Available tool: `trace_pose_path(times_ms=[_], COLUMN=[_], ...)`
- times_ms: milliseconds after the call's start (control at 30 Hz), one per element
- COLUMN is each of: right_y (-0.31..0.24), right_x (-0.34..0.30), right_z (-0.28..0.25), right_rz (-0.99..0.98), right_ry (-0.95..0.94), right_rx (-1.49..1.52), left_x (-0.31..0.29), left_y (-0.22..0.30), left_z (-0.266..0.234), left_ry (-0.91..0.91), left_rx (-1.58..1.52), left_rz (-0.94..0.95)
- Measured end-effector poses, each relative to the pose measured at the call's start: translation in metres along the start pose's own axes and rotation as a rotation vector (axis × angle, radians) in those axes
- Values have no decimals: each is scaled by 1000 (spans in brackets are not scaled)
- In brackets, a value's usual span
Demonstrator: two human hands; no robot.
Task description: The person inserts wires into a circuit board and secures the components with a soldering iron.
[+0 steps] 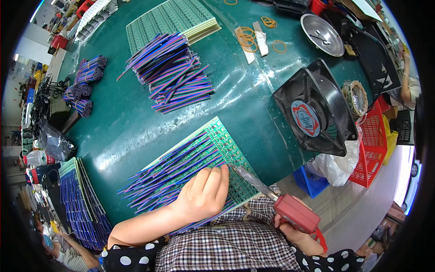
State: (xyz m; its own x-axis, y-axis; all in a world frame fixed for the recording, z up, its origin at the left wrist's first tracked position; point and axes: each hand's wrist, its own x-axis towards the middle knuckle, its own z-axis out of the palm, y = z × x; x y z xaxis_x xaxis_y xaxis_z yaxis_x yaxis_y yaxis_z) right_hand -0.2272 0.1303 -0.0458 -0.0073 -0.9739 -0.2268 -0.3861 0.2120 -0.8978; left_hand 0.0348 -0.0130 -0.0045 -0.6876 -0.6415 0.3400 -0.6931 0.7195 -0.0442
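Observation:
A green circuit board panel lies at the table's near edge, with rows of blue, red and black striped wires running off to its left. Above the panel, my left hand is closed in a pinch, fingertips close to the pads; what they hold is hidden. My right hand is wrapped round the red handle of a soldering gun. Its silver barrel slants up and left, and the tip ends right beside my left fingertips.
Loose cut wires are heaped ahead, before stacked green panels. A black fan stands at the right, near a metal dish and rubber bands. Wired panels hang at the left; tied wire bundles lie beyond.

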Motion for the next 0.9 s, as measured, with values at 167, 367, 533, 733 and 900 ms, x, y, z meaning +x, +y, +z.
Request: trace_pose_path(times_ms=[167, 367, 533, 733, 900], right_y=[-12, -5, -10, -22, -15], right_x=[11, 4, 4, 27, 19], right_z=[-6, -11, -8, -5, -10], right_rz=[-37, -22, -27, -450, -318], right_ry=[-50, -61, -75, 33, -97], right_rx=[56, 52, -47, -248, 10], left_x=[1, 1, 0, 2, 3], left_y=[0, 1, 1, 3, 3], left_z=[-1, 0, 1, -1, 2], left_ry=[-3, -15, 2, -25, -3], left_rx=[17, 33, 25, 58, 114], left_rz=[3, 3, 6, 14, 60])
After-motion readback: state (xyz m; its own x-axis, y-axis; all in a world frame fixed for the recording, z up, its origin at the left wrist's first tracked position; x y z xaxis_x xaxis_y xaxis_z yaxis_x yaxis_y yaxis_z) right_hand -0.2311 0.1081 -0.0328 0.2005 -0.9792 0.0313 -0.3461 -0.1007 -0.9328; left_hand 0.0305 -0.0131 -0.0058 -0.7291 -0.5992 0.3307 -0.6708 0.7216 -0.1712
